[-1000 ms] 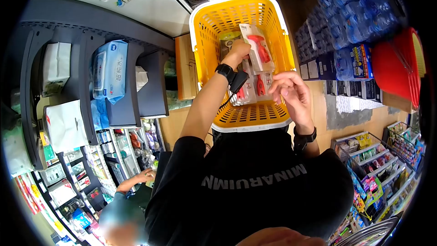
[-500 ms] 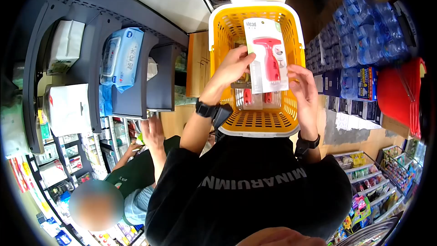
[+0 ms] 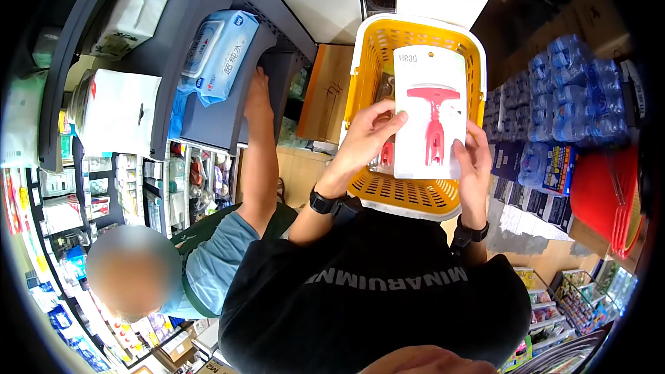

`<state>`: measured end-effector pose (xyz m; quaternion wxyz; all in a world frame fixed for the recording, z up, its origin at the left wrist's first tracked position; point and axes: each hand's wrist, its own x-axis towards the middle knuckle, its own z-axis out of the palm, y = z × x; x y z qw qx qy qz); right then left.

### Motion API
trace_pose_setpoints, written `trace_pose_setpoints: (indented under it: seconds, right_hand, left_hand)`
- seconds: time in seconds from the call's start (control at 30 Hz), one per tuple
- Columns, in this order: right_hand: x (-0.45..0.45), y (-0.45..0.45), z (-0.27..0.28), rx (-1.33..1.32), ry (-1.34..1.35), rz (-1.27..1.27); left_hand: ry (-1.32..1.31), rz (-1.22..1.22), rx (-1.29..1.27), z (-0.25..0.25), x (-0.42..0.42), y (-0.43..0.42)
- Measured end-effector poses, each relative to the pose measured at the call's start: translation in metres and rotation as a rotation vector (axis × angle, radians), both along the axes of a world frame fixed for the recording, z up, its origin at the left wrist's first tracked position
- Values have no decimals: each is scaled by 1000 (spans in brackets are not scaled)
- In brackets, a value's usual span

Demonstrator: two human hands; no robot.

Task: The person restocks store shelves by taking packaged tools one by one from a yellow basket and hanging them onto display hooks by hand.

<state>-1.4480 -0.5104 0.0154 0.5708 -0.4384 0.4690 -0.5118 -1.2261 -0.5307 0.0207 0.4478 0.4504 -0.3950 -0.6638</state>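
A packaged red squeegee (image 3: 434, 125) on a white card faces me above the yellow basket (image 3: 367, 194). Along the card's left edge, my left hand (image 3: 370, 131) pinches it between thumb and fingers. My right hand (image 3: 474, 166) grips the lower right edge, thumb in front and fingers behind. Part of another red item in clear packaging (image 3: 385, 156) shows inside the basket beside the card. The card hides most of the basket's contents.
On the left, a grey shelf holds a blue wipes pack (image 3: 220, 55) and white packages (image 3: 118, 114). Another person's arm (image 3: 260, 152) reaches into it. Bottled water (image 3: 575, 90) and red baskets (image 3: 606, 197) stand right. A cardboard box (image 3: 325, 93) sits beside the basket.
The squeegee pack has turned more squarely towards me, and my right hand has closed on its edge. The other person's arm has stretched up into the shelf. The whole view has shifted.
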Motion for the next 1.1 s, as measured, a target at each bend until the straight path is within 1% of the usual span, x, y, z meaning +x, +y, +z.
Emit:
trace_pose_setpoints:
  seconds: [0.07,0.13,0.2,0.23,0.27,0.33,0.47,0.67,0.77,1.1]
  right_hand:
    - [-5,1,-2,-10,-40,68]
    - [-4,5,1,-7,-53,55]
    - [-5,9,3,-35,-54,95]
    - [-5,12,4,-13,-76,86]
    - [-7,15,3,-14,-74,70]
    - [-11,20,0,-33,-93,82]
    - [-17,30,-3,-52,-60,46]
    - [-18,45,3,-51,-56,8]
    - [-20,52,1,-80,-35,23]
    - [-19,87,21,-93,-14,121]
  left_hand:
    - [-48,69,-18,3,1,8]
    - [-42,91,-47,4,0,14]
    - [27,156,-54,-1,0,19]
    - [17,178,-116,-3,-1,21]
    - [20,161,-117,-4,-2,24]
    - [-14,221,-54,3,-4,29]
    - [-65,194,-73,2,-6,36]
    - [-60,206,-92,3,-7,51]
    - [-53,205,-89,7,-9,62]
    - [-41,290,-84,19,-3,112]
